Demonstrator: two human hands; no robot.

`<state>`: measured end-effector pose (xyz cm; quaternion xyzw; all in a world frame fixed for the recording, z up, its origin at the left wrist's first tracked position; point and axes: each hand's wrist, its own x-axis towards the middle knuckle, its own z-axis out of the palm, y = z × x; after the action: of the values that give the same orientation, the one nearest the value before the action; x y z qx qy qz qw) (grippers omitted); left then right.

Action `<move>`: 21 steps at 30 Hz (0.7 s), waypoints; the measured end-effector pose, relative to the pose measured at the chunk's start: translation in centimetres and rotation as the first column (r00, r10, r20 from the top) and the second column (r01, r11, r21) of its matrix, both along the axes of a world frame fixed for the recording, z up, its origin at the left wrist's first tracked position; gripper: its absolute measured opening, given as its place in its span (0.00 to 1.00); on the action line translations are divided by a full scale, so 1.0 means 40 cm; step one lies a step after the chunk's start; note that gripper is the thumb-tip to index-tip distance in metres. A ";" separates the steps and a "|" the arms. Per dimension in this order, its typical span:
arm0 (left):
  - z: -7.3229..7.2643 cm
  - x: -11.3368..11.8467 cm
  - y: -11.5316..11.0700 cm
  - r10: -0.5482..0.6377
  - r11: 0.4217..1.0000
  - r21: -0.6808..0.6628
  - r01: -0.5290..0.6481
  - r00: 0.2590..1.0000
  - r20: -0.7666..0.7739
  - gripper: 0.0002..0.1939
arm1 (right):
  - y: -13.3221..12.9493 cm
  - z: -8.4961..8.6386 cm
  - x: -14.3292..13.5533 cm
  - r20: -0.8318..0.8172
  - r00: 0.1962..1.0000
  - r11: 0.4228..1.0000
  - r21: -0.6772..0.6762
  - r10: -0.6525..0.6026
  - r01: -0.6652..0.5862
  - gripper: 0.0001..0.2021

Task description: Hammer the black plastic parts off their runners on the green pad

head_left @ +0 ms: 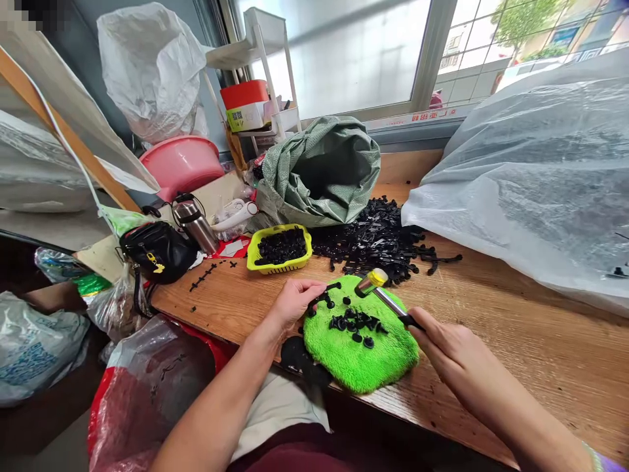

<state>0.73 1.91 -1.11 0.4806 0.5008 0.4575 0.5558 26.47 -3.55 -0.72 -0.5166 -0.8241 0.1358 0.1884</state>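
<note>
I see left hand (295, 300) grip pinching black plastic strip (328, 290) at fuzzy green pad (358, 354) edge; right hand (439, 337) grip wrapped round small yellow-headed hammer (381, 292). Bare wooden bench (515, 341) open rightward.

Wooden table (515, 341) is pretty packed: fuzzy green cloth (358, 354) at the near edge, yellow basket (279, 250) behind it, a heap of black plastic parts (381, 239) mid-table, green sack (319, 170) far back, big clear bag (531, 177) right.

Bare surface (515, 354) right of green cloth (361, 357) gives clear passage. Behind cloth: black parts pile (383, 239) and yellow basket (280, 249) block. Plastic bag (535, 177) walls off far right.
</note>
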 end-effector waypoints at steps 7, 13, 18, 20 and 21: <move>-0.006 -0.017 -0.007 0.028 1.000 -0.011 -0.028 1.000 0.012 0.12 | 0.020 -0.004 -0.026 0.054 0.999 1.000 -0.008 -0.003 0.004 0.14; -0.002 -0.040 -0.015 0.040 0.999 -0.024 -0.039 0.999 0.029 0.13 | 0.016 0.005 -0.060 -0.017 0.999 0.999 0.019 0.034 -0.034 0.14; 0.000 -0.034 -0.019 0.005 1.000 -0.011 -0.004 0.999 0.032 0.11 | -0.002 0.021 -0.027 -0.156 0.987 0.999 0.021 0.045 -0.042 0.16; 0.000 -0.026 -0.019 -0.023 1.000 -0.015 0.023 1.000 0.006 0.10 | -0.013 0.020 -0.006 -0.203 0.979 1.000 0.007 0.028 -0.028 0.17; 0.000 -0.022 -0.019 -0.036 0.999 -0.021 0.036 0.999 -0.011 0.09 | -0.020 0.017 0.004 -0.223 0.974 1.000 0.008 0.021 -0.019 0.17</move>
<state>-0.17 1.15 -1.10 0.4862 0.5000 0.4396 0.5660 26.61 -4.33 -0.02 -0.4892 -0.8033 0.1926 0.2799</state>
